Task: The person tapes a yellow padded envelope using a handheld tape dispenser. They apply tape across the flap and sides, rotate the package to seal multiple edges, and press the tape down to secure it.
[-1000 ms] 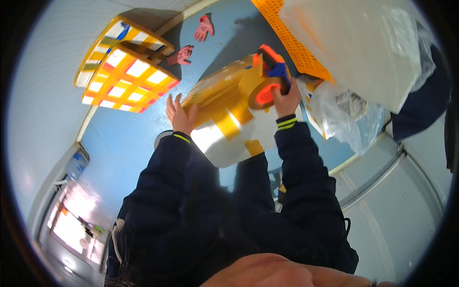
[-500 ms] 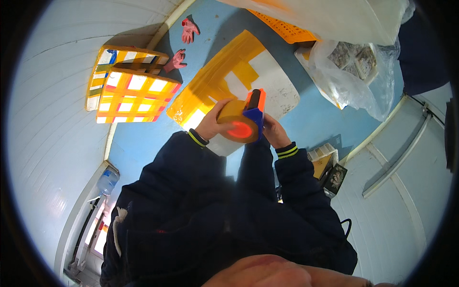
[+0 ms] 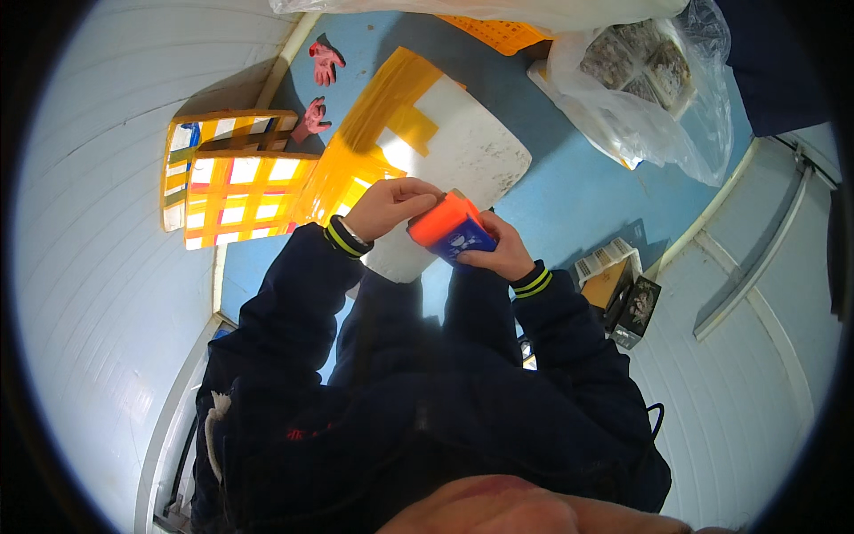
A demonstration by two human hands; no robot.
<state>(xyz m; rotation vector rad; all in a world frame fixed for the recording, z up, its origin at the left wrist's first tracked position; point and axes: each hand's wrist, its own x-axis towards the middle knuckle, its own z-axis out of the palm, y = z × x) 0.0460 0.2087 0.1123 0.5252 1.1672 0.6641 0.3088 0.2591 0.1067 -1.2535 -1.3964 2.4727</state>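
Observation:
A tape dispenser [image 3: 458, 233], orange and blue, is held above a white foam box [image 3: 467, 142] partly covered in yellow tape. My right hand [image 3: 500, 249] grips the dispenser on its right side, thumb across the blue face. My left hand [image 3: 391, 209] is closed, with thumb and index finger pinched together against the dispenser's far left edge. What lies between those fingertips is too small to make out. The tape roll is mostly hidden behind the dispenser's body.
Two taped foam panels [image 3: 240, 200] lean against the left wall. Two pink gloves [image 3: 326, 62] lie on the blue floor beyond them. At the far right are a clear plastic bag [image 3: 703, 116] with grey packs and an orange crate [image 3: 498, 34]. Small boxes [image 3: 636, 307] stand by the right wall.
The dispenser has turned, so its orange and blue side faces up instead of the yellow roll. My left hand has shifted from the roll's side to the dispenser's far edge.

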